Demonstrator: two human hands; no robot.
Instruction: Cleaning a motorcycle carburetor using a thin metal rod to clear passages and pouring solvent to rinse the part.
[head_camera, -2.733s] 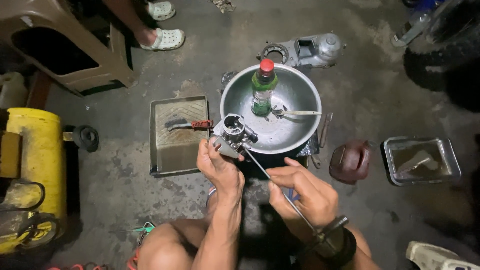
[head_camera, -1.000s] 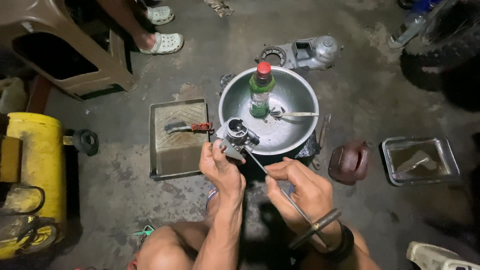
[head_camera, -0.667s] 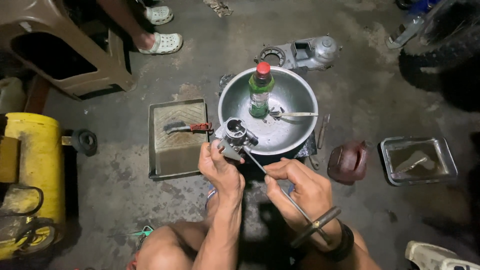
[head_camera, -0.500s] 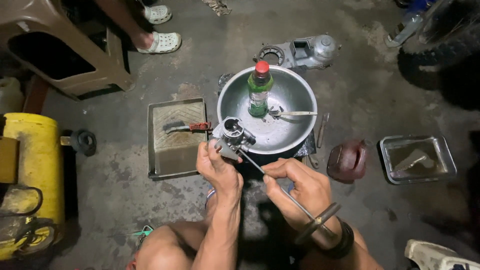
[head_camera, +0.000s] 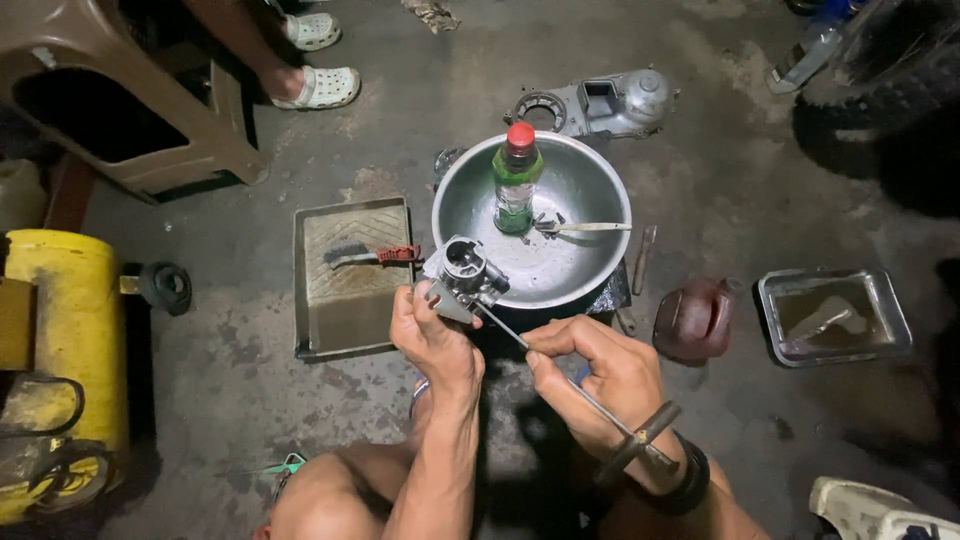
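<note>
The left hand (head_camera: 432, 335) grips a small metal carburetor (head_camera: 462, 274) just above its fingers, at the near rim of the steel bowl (head_camera: 590, 190) (a green bottle (head_camera: 517, 180) stands inside). The right hand (head_camera: 600, 375) pinches a T-handle driver (head_camera: 570, 380), whose tip meets the carburetor.

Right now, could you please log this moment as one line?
left hand: holds carburetor | right hand: holds T-handle driver, tip at carburetor | behind: bowl with bottle
</note>
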